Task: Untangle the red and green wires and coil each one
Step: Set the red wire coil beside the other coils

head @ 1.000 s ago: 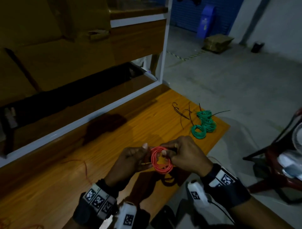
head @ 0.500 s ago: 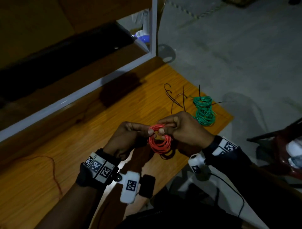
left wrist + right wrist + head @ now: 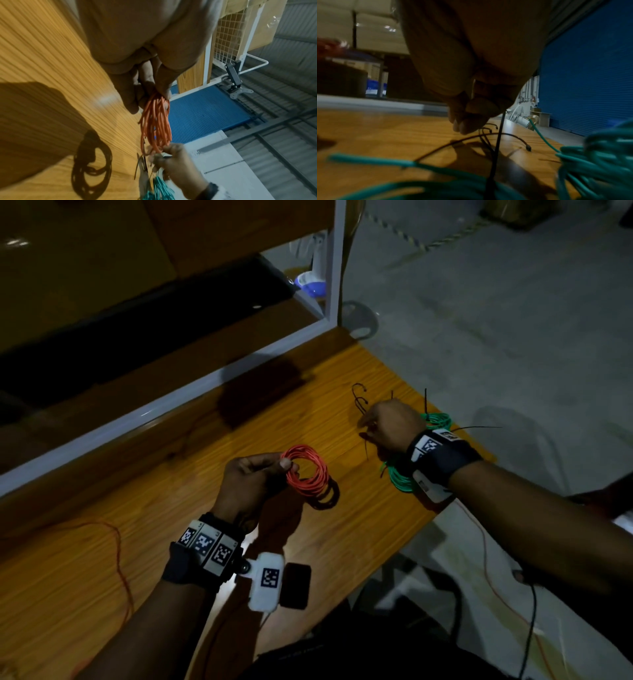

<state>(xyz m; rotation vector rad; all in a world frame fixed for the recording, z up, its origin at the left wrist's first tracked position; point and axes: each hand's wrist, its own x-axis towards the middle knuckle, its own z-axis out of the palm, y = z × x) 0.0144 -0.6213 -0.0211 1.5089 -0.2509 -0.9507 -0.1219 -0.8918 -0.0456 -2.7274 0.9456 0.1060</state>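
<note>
Right hand (image 3: 390, 426) is leaving the red coil (image 3: 306, 474), fingertips closing on a black tie (image 3: 496, 142); left hand (image 3: 251, 484) is pinching it alone, binding coming next.

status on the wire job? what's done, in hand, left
Done: wires are apart; the green wire lies coiled on the table, and the red wire is wound into a coil.
In hand: the left hand pinches the red coil above the table; the right hand reaches into the thin black ties beside the green coil.
Left: no tie visible on the red coil; it probably needs binding and setting down.
</note>
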